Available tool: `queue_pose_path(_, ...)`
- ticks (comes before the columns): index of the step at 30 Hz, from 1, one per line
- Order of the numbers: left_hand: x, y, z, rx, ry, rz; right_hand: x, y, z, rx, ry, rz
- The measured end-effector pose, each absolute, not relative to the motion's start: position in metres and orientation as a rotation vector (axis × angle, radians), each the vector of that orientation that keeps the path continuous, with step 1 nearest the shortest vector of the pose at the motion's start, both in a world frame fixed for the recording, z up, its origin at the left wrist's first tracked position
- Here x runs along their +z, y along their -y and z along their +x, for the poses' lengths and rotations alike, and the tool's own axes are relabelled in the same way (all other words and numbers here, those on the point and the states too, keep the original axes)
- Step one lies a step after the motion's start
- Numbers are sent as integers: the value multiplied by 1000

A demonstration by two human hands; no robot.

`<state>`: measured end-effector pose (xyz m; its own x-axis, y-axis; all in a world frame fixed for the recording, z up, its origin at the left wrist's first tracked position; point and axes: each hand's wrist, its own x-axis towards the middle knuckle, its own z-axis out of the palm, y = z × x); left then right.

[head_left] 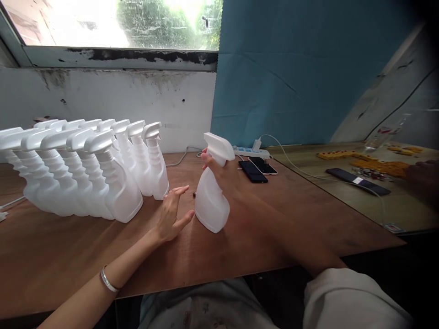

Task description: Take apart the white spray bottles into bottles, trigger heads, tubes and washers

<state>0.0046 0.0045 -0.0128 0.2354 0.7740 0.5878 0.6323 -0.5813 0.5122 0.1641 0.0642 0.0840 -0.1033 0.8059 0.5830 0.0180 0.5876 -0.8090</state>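
Note:
A white spray bottle (pixel 213 205) stands tilted on the brown table in front of me. My right hand (pixel 227 176) is wrapped around its neck, just below the trigger head, and blurs somewhat into the arm. To the left of this bottle is my left hand (pixel 173 214), with fingers stretched out and nothing in them; a small gap parts its thumb from the bottle. Farther left, several identical white spray bottles (pixel 123 192) stand upright in two rows, their nozzles pointing different ways. The nearest back-row bottle (pixel 158 169) stands just beyond my left fingertips.
Two phones (pixel 253 172) lie behind my right hand near a power strip (pixel 252 151) with a white cable. On the adjoining table at right are another phone (pixel 356 181), yellow pieces (pixel 380 165), a clear bottle (pixel 380 137) and another person's hand (pixel 423 178).

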Motion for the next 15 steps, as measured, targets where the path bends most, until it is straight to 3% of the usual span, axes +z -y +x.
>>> queue_pose_path(6, -18, -7, 5, 1158, -1211, 2192, 78, -67, 147, 624, 1587, -820)
queue_pose_path(15, -22, -7, 8, 1403, -1210, 2272, 72, -69, 121, 679, 1583, -766)
